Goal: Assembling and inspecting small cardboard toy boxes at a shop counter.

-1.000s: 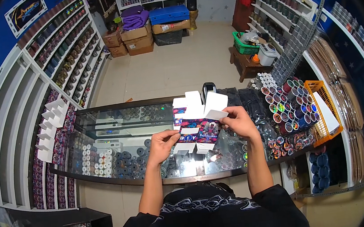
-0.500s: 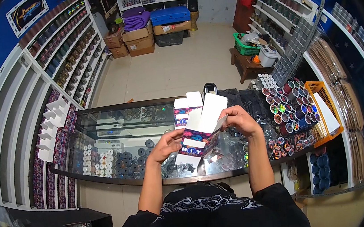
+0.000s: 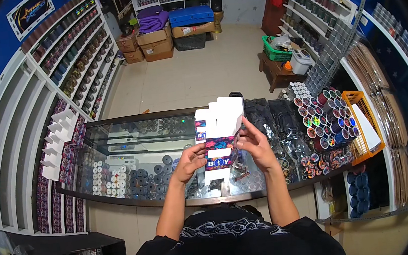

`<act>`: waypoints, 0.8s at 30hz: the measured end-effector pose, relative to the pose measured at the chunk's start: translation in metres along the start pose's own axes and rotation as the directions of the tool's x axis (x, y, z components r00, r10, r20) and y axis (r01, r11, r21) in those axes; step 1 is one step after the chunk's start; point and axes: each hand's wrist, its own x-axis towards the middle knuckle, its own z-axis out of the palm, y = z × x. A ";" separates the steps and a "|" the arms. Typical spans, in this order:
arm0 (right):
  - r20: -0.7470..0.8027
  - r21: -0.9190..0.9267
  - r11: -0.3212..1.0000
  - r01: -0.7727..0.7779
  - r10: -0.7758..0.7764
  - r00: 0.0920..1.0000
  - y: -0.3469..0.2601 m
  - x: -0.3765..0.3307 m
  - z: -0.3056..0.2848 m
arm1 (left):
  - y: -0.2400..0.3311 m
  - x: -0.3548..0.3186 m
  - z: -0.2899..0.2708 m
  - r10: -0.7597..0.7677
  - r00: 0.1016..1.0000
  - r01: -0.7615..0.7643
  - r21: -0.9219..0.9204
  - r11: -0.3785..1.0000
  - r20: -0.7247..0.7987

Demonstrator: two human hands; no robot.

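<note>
Between my hands is a small cardboard box (image 3: 217,145), dark with a pink and blue pattern, a white band and a round blue emblem. White flaps stick out at its top and bottom. My left hand (image 3: 191,162) grips its left side, thumb toward the front. On the other side my right hand (image 3: 256,146) pinches the right edge near the raised top flap. A second box of similar pattern (image 3: 200,124) stands just behind, partly covered by the held one. Below lies the glass-topped counter (image 3: 175,136).
White and dark thread spools (image 3: 119,180) show at the counter's left. Black plastic-wrapped bundles (image 3: 284,123) lie right of my hands, then stacked round-topped spools (image 3: 313,117) and an orange basket (image 3: 365,129). Patterned boxes (image 3: 52,165) fill a left shelf.
The held box has turned more upright and squarely toward me. My right hand has moved left and slightly down along its edge; the wide top flap has swung more upright.
</note>
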 end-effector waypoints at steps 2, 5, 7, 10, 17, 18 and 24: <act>-0.027 -0.166 0.986 0.012 -0.016 1.000 0.004 -0.003 0.005 | -0.004 -0.001 0.000 -0.008 1.000 0.007 -0.002 1.000 -0.014; -0.076 -0.092 0.995 0.029 -0.037 0.996 0.008 -0.008 0.010 | -0.004 -0.001 0.004 -0.009 0.999 0.009 -0.008 1.000 -0.039; -0.069 -0.085 0.995 0.060 -0.066 0.995 0.011 -0.006 0.011 | 0.001 -0.001 0.011 -0.023 0.998 0.021 -0.036 0.999 -0.054; -0.041 -0.111 0.993 0.034 -0.039 0.998 0.009 -0.007 0.016 | -0.001 -0.002 0.010 -0.008 0.998 0.006 -0.027 1.000 -0.065; -0.040 -0.078 0.997 -0.013 0.009 0.999 0.012 -0.008 0.015 | -0.009 0.000 0.000 0.025 0.982 -0.010 0.085 0.996 -0.188; -0.029 -0.071 0.997 -0.025 0.023 0.999 0.015 -0.007 0.013 | -0.010 0.001 0.000 0.036 0.969 -0.018 0.077 0.997 -0.244; 0.113 0.058 0.993 -0.101 0.094 0.989 0.012 -0.012 0.015 | -0.010 0.007 0.013 0.063 0.929 0.023 0.226 0.974 -0.364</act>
